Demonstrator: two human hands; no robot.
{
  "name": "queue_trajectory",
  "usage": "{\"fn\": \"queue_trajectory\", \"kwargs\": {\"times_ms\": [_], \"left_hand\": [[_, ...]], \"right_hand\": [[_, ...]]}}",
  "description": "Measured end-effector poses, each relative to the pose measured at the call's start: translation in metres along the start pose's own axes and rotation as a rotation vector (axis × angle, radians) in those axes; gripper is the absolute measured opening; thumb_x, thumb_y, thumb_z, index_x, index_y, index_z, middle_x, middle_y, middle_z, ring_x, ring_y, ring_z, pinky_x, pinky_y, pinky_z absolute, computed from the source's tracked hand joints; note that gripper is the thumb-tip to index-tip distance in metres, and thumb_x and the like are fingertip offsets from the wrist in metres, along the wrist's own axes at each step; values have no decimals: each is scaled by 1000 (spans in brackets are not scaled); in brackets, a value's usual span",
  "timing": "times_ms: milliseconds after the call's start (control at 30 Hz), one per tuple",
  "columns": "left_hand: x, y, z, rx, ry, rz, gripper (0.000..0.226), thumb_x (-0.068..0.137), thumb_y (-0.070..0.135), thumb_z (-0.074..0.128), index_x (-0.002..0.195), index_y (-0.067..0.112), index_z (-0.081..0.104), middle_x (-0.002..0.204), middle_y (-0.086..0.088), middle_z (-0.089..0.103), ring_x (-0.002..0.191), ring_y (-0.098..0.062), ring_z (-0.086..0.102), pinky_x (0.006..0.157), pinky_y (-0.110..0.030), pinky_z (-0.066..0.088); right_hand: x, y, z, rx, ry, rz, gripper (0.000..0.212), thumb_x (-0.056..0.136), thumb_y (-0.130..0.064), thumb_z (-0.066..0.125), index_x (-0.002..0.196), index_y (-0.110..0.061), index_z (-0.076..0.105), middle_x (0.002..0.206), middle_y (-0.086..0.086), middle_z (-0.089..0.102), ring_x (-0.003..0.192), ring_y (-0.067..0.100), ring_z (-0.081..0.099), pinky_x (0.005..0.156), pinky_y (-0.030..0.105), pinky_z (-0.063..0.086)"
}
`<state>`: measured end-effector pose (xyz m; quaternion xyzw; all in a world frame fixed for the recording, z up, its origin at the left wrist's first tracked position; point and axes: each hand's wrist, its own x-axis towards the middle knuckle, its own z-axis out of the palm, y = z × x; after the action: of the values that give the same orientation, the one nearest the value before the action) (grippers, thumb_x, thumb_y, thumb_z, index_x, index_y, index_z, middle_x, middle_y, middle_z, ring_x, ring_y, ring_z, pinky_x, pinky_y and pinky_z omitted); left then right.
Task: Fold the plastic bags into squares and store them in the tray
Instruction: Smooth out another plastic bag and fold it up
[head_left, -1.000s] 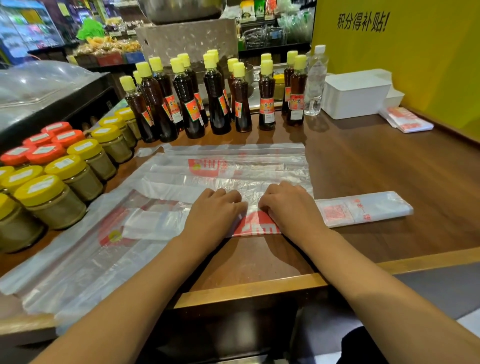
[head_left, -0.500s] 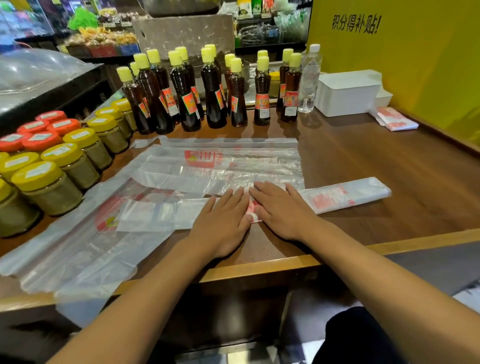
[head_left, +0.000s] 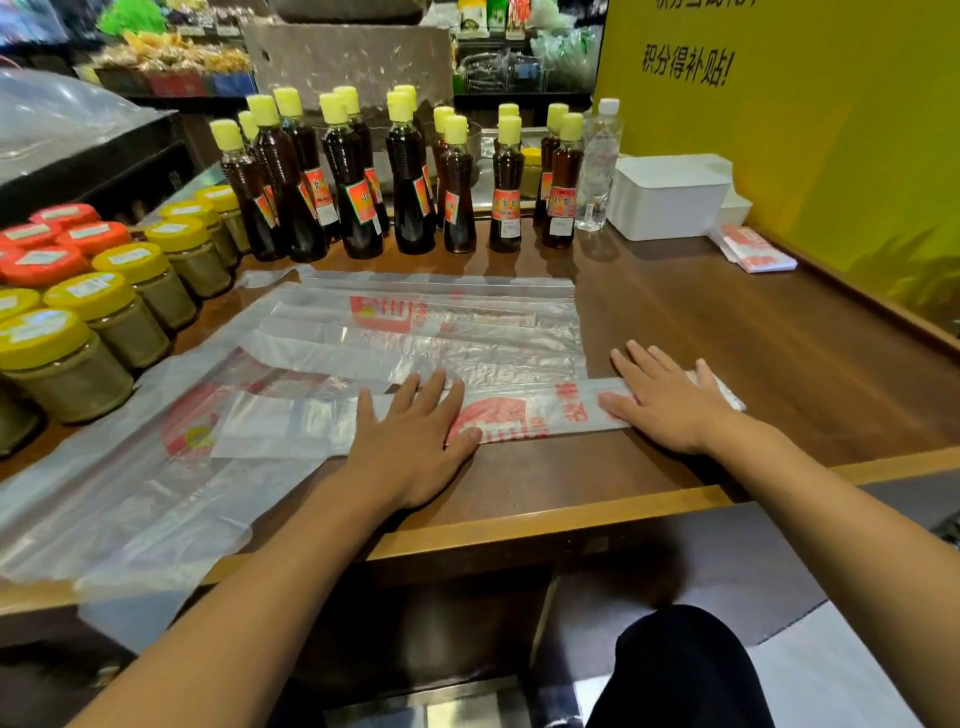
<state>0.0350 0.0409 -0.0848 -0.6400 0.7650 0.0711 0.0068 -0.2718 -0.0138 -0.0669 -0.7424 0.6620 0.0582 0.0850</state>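
Warm indoor light falls from above, bright and fairly even over the brown wooden desk (head_left: 727, 332). Soft glare streaks the clear plastic bags with red print (head_left: 415, 332) spread on it, and small highlights glint on the dark glass bottles with yellow caps (head_left: 353, 208). The flat left hand (head_left: 410, 441) and right hand (head_left: 665, 400) cast only faint, short shadows. The yellow wall with black characters (head_left: 831, 130) is strongly lit, with feathery shadows low at its right. Below the desk edge the scene turns dim. Wide-angle distortion bends the edges and stretches the forearms. The far shop shelves (head_left: 171, 57) look soft and slightly blurred.
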Motion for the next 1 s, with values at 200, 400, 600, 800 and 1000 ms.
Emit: {"fn": "queue_trajectory", "kwargs": {"times_ms": [200, 400, 600, 800, 1000], "left_hand": [[0, 3, 1, -23, 7, 18, 65, 102, 64, 12, 160, 39, -5, 168, 9, -14, 155, -17, -15, 118, -65, -11], [1, -5, -4, -52, -5, -10, 59, 106, 55, 11, 160, 37, -2, 168, 9, -13, 155, -17, -14, 119, -65, -10], [-6, -34, -5, -37, -38, -89, 67, 102, 64, 16, 160, 36, -4, 167, 11, -15, 155, -18, -14, 119, -65, -9], [-22, -65, -8, -83, 17, -81, 69, 104, 58, 25, 162, 25, 5, 170, 3, -2, 156, -19, 0, 126, -49, 1], [-56, -114, -21, -287, 151, -6, 53, 96, 52, 56, 142, 26, 48, 150, 4, 47, 138, -19, 41, 117, -41, 29]], "right_hand": [[-26, -77, 2, 25, 87, -202, 65, 100, -66, 17, 157, -43, -5, 164, -13, -25, 152, 13, -20, 116, 63, -14], [-24, -135, 26, 41, 94, -305, 61, 102, -60, 11, 159, -41, 2, 168, -11, -8, 154, 13, -10, 119, 64, -6], [-24, -130, 27, -1, 87, -271, 66, 99, -67, 14, 158, -43, 0, 168, -12, -11, 155, 16, -11, 118, 66, -6], [-24, -128, 28, 5, 113, -287, 66, 99, -66, 13, 158, -42, 0, 168, -9, -10, 155, 17, -10, 120, 62, -6], [-24, -127, 30, 97, 163, -293, 69, 97, -69, 24, 158, -40, 12, 169, -7, 3, 155, 17, -1, 122, 55, -4]]}}
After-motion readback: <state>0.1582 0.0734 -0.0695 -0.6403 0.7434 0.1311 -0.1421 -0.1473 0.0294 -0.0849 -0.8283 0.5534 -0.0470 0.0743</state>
